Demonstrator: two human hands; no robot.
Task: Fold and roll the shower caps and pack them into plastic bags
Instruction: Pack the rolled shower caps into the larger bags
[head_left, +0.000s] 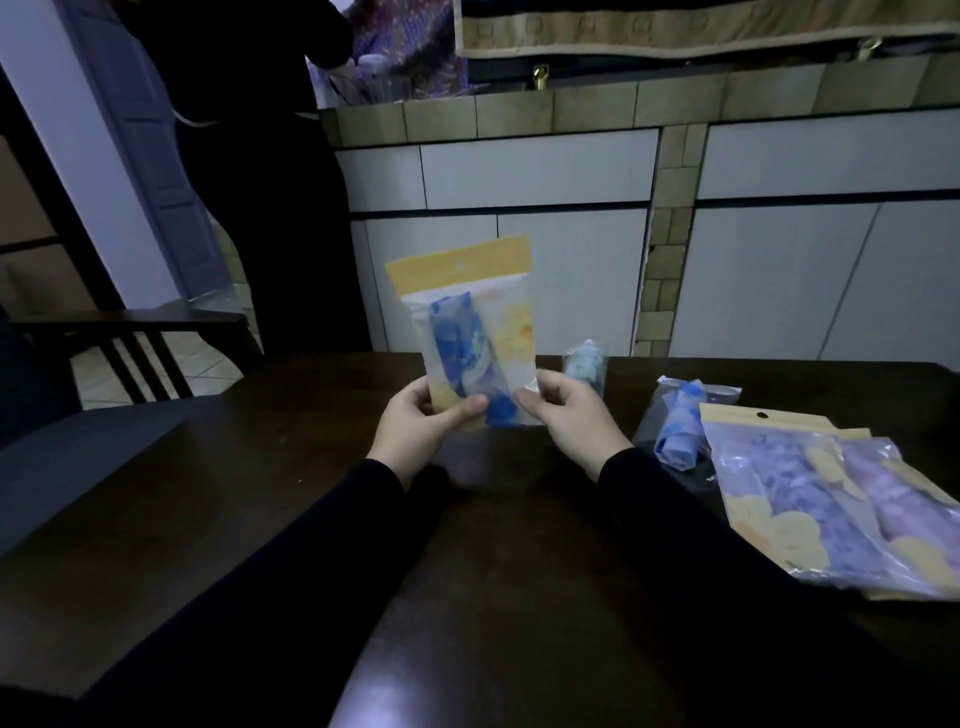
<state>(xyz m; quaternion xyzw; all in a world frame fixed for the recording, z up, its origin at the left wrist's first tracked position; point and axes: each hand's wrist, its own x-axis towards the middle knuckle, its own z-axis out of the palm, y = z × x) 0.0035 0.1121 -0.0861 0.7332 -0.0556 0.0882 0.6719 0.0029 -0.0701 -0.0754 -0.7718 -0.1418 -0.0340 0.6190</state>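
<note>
A clear plastic bag (511, 312) with a yellow header stands upright above the dark table (260, 493). Inside it lies a rolled blue-patterned shower cap (467, 353). My left hand (426, 421) pinches the bag's lower left corner, thumb across the front. My right hand (571, 415) pinches the lower right corner. To the right on the table lie a rolled blue cap (678, 441) on a clear wrapper, and two packed bags, one with a purple cap (795, 488) and one with a pink cap (898, 493). A pale rolled cap (587, 364) stands behind my right hand.
A dark wooden chair (135, 343) stands at the table's left. A person in dark clothes (270, 208) stands at the far left by a tiled counter (571, 109) with white cabinet doors.
</note>
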